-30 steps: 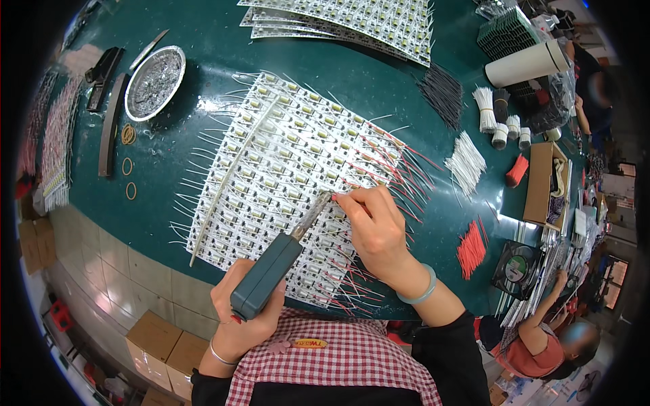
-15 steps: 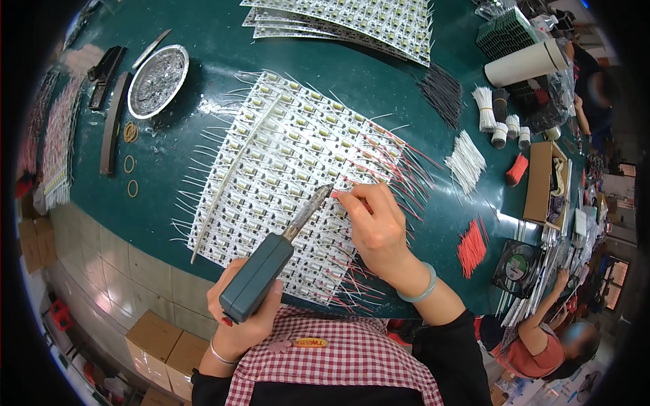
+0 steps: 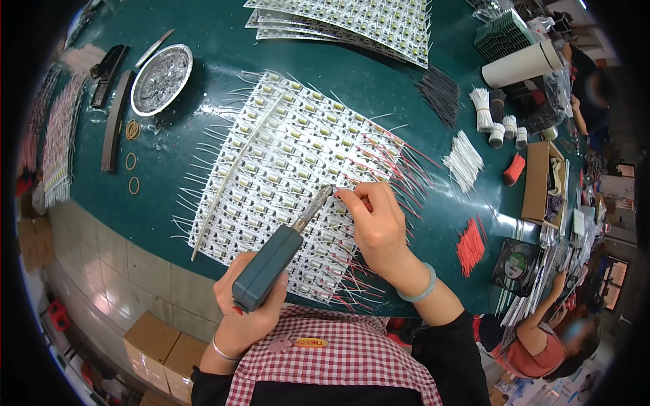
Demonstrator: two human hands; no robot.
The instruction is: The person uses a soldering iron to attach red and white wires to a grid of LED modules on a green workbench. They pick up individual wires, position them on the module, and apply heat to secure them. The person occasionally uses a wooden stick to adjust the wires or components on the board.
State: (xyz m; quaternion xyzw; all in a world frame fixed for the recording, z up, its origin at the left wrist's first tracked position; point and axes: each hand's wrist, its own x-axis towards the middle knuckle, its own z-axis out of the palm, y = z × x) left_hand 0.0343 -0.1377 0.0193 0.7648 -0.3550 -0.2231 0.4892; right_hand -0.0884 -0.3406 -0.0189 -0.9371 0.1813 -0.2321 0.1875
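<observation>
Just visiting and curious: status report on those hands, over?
Left hand grips teal-handled soldering iron, tip on white LED board panel. Right hand pinches thin red wire at tip. Nothing in the way.

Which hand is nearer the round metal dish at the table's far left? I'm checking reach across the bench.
Left. The left hand grips the soldering iron below the dish; the right hand pinches a wire on the panel, farther right.

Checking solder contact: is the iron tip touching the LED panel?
Cannot tell. In the head view the soldering iron tip meets the LED panel beside the right hand fingertips; no gap or contact resolves.
</observation>
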